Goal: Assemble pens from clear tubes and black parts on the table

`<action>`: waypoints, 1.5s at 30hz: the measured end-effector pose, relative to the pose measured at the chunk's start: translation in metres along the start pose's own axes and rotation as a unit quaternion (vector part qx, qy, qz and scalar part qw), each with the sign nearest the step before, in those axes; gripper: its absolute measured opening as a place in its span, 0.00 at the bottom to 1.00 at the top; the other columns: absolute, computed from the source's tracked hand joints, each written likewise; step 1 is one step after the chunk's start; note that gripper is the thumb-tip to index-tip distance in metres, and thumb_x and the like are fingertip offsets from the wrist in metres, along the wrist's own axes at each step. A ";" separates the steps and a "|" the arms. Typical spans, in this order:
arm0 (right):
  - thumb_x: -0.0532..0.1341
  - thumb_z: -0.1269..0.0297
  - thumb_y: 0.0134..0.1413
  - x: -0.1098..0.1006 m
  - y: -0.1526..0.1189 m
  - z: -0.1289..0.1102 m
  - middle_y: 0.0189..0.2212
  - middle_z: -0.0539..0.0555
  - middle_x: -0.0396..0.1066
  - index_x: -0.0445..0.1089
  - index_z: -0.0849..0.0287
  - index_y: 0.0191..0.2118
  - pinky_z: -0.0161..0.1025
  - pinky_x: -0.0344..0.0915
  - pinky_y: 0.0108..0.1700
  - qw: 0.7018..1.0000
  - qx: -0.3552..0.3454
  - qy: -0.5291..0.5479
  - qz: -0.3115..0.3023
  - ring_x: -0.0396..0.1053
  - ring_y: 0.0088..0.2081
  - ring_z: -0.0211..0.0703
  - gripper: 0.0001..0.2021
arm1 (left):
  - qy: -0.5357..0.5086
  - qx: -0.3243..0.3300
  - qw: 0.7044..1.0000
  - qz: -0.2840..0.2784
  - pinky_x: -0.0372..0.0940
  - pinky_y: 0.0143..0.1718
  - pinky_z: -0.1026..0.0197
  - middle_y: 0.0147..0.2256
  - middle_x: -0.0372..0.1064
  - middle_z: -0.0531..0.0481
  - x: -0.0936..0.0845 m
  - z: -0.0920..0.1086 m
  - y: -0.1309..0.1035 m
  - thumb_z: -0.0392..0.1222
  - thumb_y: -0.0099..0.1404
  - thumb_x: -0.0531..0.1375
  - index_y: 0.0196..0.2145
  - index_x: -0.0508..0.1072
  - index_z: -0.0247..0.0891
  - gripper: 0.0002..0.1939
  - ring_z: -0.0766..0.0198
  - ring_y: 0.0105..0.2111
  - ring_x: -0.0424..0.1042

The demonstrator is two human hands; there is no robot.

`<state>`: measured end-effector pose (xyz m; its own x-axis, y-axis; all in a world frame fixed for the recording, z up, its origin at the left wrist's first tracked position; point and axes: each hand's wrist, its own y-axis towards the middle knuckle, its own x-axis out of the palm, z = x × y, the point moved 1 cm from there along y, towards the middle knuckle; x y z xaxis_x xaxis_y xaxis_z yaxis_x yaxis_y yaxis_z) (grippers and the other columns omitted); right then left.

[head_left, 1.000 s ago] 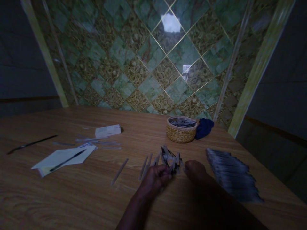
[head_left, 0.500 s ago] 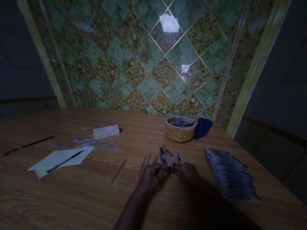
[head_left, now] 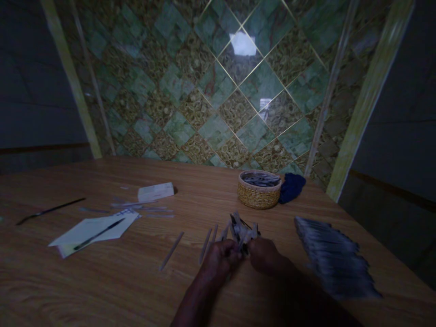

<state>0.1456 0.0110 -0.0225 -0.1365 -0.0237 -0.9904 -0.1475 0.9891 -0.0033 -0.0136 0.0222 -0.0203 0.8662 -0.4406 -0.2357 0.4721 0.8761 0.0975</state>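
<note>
My left hand (head_left: 222, 260) has its fingers curled together in front of a small clump of pale narrow strips with dark bits (head_left: 243, 229). Close beside it, my right hand (head_left: 265, 255) is closed, its fingertips at the near right side of the same clump. What either hand pinches is hidden and dim. Left of my hands, several loose pale strips lie on the wooden table, one of them apart from the rest (head_left: 172, 251). To the right lies a row of dark, narrow, shiny pieces (head_left: 335, 256), blurred, side by side.
A round woven basket (head_left: 259, 195) full of narrow strips stands behind my hands, a dark blue cloth (head_left: 292, 187) against it. At left are a white box (head_left: 156, 192), more strips, a folded paper (head_left: 75, 231) with a black pen (head_left: 98, 234), and a long dark rod (head_left: 51, 211).
The whole view has shifted slightly, so everything appears a little lower and to the right. Both hands stay closed at the clump, with only slight finger movement.
</note>
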 end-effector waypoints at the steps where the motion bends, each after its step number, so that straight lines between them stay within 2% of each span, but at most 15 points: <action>1: 0.56 0.73 0.45 -0.002 -0.001 0.002 0.35 0.64 0.75 0.72 0.63 0.33 0.39 0.63 0.35 1.000 0.005 0.007 0.011 0.73 0.38 0.52 0.09 | 0.000 -0.001 1.000 -0.002 0.48 0.22 0.65 0.20 0.52 0.56 0.000 0.000 0.000 0.42 0.51 0.57 0.21 0.62 0.38 0.08 0.69 0.20 0.53; 3: 0.55 0.72 0.45 -0.005 -0.004 0.009 0.31 0.60 0.75 0.70 0.62 0.29 0.36 0.62 0.31 0.994 0.021 0.091 0.048 0.73 0.33 0.47 0.07 | 0.008 0.002 1.000 -0.003 0.47 0.22 0.65 0.20 0.54 0.56 0.000 0.000 0.000 0.41 0.51 0.57 0.21 0.63 0.37 0.07 0.68 0.21 0.53; 4: 0.55 0.70 0.46 -0.008 -0.005 0.012 0.27 0.58 0.74 0.68 0.61 0.28 0.34 0.61 0.28 0.981 0.032 0.179 0.067 0.72 0.29 0.44 0.06 | 0.015 0.005 1.000 -0.003 0.47 0.22 0.65 0.20 0.55 0.56 0.000 0.000 0.000 0.41 0.51 0.57 0.21 0.64 0.37 0.07 0.68 0.21 0.54; 5: 0.55 0.69 0.46 -0.010 -0.006 0.015 0.23 0.54 0.73 0.66 0.60 0.27 0.33 0.60 0.25 0.952 0.041 0.291 0.081 0.70 0.24 0.40 0.04 | 0.025 0.009 1.000 -0.003 0.47 0.23 0.65 0.20 0.55 0.55 0.001 0.000 0.000 0.41 0.51 0.57 0.21 0.64 0.37 0.06 0.68 0.21 0.54; 7: 0.57 0.64 0.44 -0.015 -0.009 0.020 0.18 0.49 0.70 0.63 0.59 0.27 0.31 0.57 0.21 0.848 0.037 0.518 0.101 0.65 0.17 0.36 0.05 | 0.049 0.016 0.999 -0.008 0.47 0.23 0.65 0.20 0.55 0.55 0.001 0.001 0.000 0.39 0.51 0.57 0.20 0.64 0.37 0.06 0.68 0.22 0.54; 9: 0.60 0.60 0.41 -0.021 -0.012 0.021 0.18 0.49 0.71 0.63 0.59 0.29 0.32 0.57 0.20 0.744 0.011 0.659 0.114 0.63 0.15 0.35 0.09 | 0.070 0.018 0.997 -0.014 0.48 0.23 0.65 0.20 0.56 0.55 0.002 0.002 0.000 0.39 0.51 0.57 0.20 0.64 0.37 0.06 0.67 0.22 0.54; 10: 0.61 0.59 0.41 -0.023 -0.014 0.021 0.19 0.50 0.72 0.64 0.60 0.29 0.32 0.58 0.20 0.705 -0.004 0.699 0.120 0.64 0.15 0.35 0.11 | 0.076 0.015 0.997 -0.015 0.47 0.23 0.64 0.20 0.56 0.55 0.003 0.002 0.000 0.39 0.51 0.57 0.20 0.64 0.38 0.06 0.67 0.22 0.54; 12: 0.63 0.58 0.40 -0.025 -0.017 0.020 0.20 0.52 0.73 0.65 0.61 0.31 0.32 0.60 0.21 0.652 -0.016 0.748 0.125 0.66 0.16 0.36 0.13 | 0.076 0.006 0.997 -0.014 0.48 0.23 0.64 0.20 0.56 0.55 0.004 0.002 -0.001 0.40 0.52 0.57 0.20 0.64 0.38 0.06 0.67 0.21 0.54; 15: 0.65 0.57 0.41 -0.022 -0.018 0.019 0.20 0.53 0.74 0.65 0.61 0.32 0.32 0.61 0.21 0.606 -0.018 0.786 0.121 0.67 0.17 0.37 0.15 | 0.073 0.000 0.997 -0.013 0.49 0.24 0.63 0.20 0.57 0.55 0.006 0.003 -0.002 0.41 0.52 0.57 0.20 0.65 0.38 0.06 0.67 0.21 0.54; 21: 0.68 0.56 0.40 -0.006 -0.013 0.020 0.14 0.49 0.69 0.66 0.62 0.33 0.28 0.53 0.14 0.572 -0.026 0.814 0.093 0.61 0.12 0.33 0.17 | 0.080 0.004 0.996 -0.026 0.50 0.25 0.63 0.20 0.56 0.56 0.008 0.006 -0.004 0.41 0.53 0.57 0.21 0.66 0.39 0.06 0.66 0.21 0.55; 26: 0.68 0.56 0.42 0.000 -0.011 0.018 0.12 0.46 0.67 0.66 0.61 0.34 0.28 0.50 0.13 0.552 -0.018 0.829 0.085 0.58 0.11 0.32 0.17 | 0.071 0.012 0.997 -0.029 0.53 0.26 0.61 0.18 0.56 0.55 0.007 0.005 -0.003 0.40 0.52 0.58 0.20 0.66 0.39 0.06 0.64 0.22 0.58; 30: 0.68 0.56 0.41 0.001 -0.012 0.016 0.11 0.44 0.64 0.66 0.61 0.35 0.28 0.48 0.13 0.549 -0.014 0.831 0.089 0.57 0.11 0.31 0.17 | 0.063 0.011 0.997 -0.042 0.54 0.26 0.61 0.18 0.57 0.55 0.008 0.003 -0.002 0.39 0.51 0.59 0.19 0.65 0.39 0.06 0.64 0.22 0.59; 39: 0.68 0.55 0.39 0.004 -0.011 0.013 0.10 0.43 0.63 0.66 0.60 0.36 0.27 0.47 0.12 0.550 0.007 0.831 0.087 0.55 0.10 0.31 0.19 | 0.054 -0.006 0.997 -0.051 0.49 0.23 0.64 0.18 0.54 0.56 0.011 0.007 -0.005 0.39 0.51 0.57 0.18 0.61 0.39 0.08 0.68 0.20 0.53; 45: 0.67 0.56 0.42 0.001 -0.015 0.011 0.11 0.44 0.65 0.67 0.57 0.34 0.27 0.48 0.13 0.553 0.001 0.830 0.076 0.55 0.11 0.30 0.15 | 0.057 -0.005 0.996 -0.065 0.48 0.21 0.64 0.19 0.56 0.56 0.009 0.005 -0.004 0.40 0.52 0.56 0.20 0.61 0.39 0.06 0.67 0.20 0.54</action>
<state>0.1586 -0.0019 -0.0252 -0.8580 -0.0393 0.5121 -0.0093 0.9981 0.0610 -0.0062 0.0140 -0.0180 0.7736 -0.5253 -0.3543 0.5763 0.8157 0.0490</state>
